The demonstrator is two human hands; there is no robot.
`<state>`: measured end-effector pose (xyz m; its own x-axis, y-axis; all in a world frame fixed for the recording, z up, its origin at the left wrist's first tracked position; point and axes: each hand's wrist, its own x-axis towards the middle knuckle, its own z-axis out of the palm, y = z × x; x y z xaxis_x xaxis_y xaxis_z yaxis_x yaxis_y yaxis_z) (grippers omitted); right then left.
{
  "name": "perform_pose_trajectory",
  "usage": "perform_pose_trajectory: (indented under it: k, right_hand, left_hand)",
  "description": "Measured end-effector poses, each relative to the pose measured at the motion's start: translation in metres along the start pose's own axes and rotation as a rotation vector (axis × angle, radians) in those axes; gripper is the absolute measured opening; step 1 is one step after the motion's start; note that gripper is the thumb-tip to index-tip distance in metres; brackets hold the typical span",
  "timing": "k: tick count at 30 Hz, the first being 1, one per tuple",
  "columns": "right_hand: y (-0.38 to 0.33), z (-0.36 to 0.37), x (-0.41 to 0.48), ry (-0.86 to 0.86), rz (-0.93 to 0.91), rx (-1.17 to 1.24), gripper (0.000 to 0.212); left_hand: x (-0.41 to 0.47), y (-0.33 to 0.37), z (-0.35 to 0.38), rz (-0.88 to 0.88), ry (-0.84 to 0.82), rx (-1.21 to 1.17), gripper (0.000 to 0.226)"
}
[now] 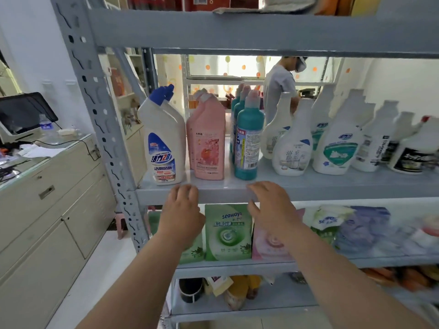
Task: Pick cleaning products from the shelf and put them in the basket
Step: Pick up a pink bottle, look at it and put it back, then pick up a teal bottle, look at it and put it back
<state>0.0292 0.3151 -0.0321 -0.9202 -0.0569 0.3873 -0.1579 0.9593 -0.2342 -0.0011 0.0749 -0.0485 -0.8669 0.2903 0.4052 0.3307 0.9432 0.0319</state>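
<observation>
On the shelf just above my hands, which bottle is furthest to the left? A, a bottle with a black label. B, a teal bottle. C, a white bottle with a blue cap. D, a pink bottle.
C: the white bottle with the blue cap stands right beside the shelf post, and the pink bottle is next to it on its right.
</observation>
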Motion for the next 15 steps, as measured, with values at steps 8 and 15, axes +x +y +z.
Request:
perform_pose_trajectory:
  k: [8,15]
  right_hand:
    - [0.095,-0.012,-0.002,0.117,-0.067,-0.045,0.044]
    - [0.119,0.013,-0.007,0.086,-0.150,-0.081,0.069]
  left_hand:
    - [0.041,0.090,-0.016,-0.193,0.128,-0.486,0.063]
    - [0.103,0.155,0.003,-0.400,0.226,-0.734,0.104]
